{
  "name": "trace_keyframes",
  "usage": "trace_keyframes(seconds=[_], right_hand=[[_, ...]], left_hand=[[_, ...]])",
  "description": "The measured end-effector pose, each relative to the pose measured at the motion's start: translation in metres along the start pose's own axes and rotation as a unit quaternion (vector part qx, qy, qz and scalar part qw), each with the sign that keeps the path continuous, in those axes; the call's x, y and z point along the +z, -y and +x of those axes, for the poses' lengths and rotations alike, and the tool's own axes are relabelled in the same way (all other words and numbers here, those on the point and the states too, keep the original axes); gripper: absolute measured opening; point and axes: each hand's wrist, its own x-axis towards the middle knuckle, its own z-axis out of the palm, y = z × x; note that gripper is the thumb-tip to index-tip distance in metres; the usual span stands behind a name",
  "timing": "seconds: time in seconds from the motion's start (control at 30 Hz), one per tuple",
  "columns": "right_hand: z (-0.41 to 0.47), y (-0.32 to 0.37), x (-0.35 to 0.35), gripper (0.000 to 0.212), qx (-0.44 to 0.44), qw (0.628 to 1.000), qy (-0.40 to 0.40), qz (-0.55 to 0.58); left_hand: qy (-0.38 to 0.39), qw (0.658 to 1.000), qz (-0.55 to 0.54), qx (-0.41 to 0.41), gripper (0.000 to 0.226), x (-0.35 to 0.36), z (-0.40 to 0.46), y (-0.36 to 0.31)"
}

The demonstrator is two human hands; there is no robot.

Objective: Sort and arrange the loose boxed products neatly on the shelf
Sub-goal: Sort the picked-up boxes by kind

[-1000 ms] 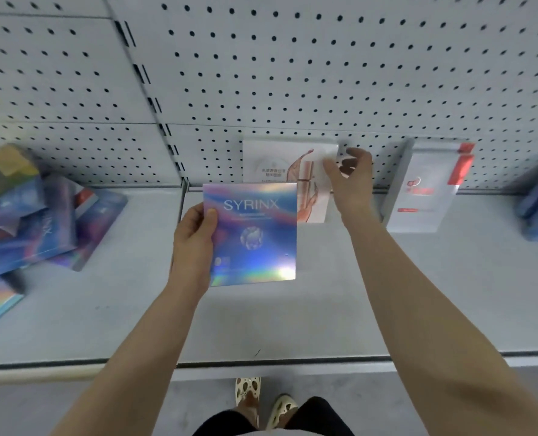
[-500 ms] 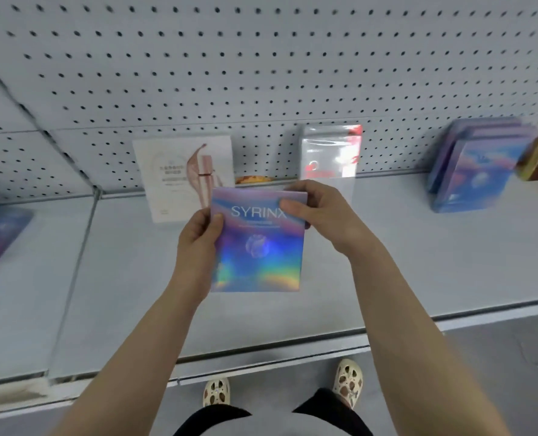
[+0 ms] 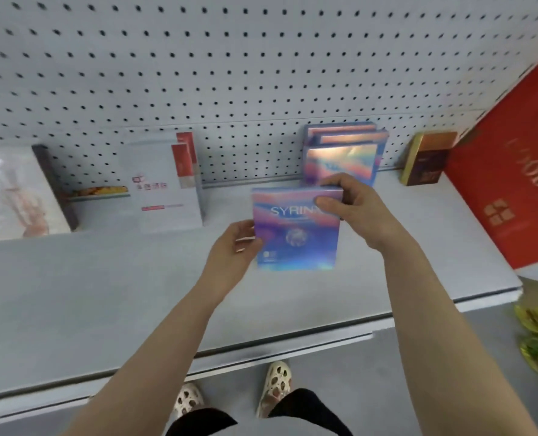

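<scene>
Gripped at its top right corner by the right hand (image 3: 352, 209), the SYRINX box (image 3: 296, 234) is pinched at its left edge by the left hand (image 3: 236, 250), above the shelf (image 3: 104, 294).

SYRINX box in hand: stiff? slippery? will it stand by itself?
The SYRINX box probably stiff: flat with straight edges while the right hand pinches one corner. Glossy holographic face suggests slippery. Thin, so likely tippy upright; the matching boxes lean against the pegboard.
</scene>
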Motion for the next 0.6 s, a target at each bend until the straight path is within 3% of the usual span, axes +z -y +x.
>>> trace_keyframes(seconds=[0.13, 0.33, 0.5, 0.6], right_hand=[[0.003, -0.020, -0.061, 0.020, 0.017, 0.999, -0.034, 0.012], [0.035, -0.047, -0.123, 0.030, 0.018, 0.994, -0.103, -0.007], [0.058, -0.057, -0.125, 0.048, -0.059, 0.968, -0.121, -0.212], [0.064, -0.058, -0.122, 0.051, -0.087, 0.957, -0.120, -0.249]], left_hand=[[0.018, 0.996, 0.087, 0.000, 0.042, 0.061, 0.032, -0.005], [-0.035, 0.989, 0.145, 0.007, 0.055, 0.104, 0.074, -0.025], [-0.056, 0.984, 0.167, 0.034, 0.034, 0.116, 0.095, -0.034], [-0.081, 0.982, 0.169, 0.028, 0.026, 0.121, 0.100, -0.033]])
